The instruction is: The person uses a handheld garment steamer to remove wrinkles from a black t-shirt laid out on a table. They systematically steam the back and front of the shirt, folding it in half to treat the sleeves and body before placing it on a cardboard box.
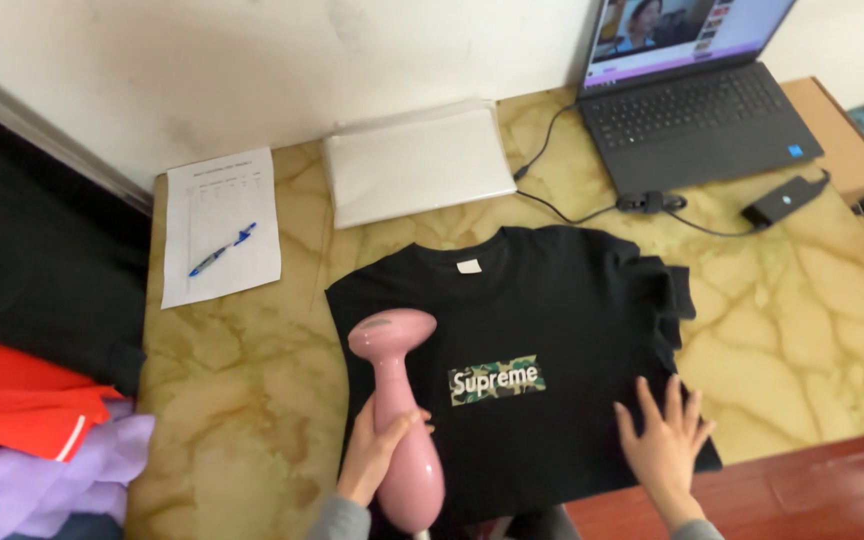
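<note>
A: Hands? Left hand [377, 450] wrapped round the pink steamer [397, 410], right hand [664, 440] flat, fingers spread, on the black shirt [552, 310].

B: Yep, shirt's mid-desk [242, 400], steamer over its left side.

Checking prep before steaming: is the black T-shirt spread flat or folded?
Mostly spread: the black T-shirt lies front-up on the table, with one sleeve bunched.
</note>
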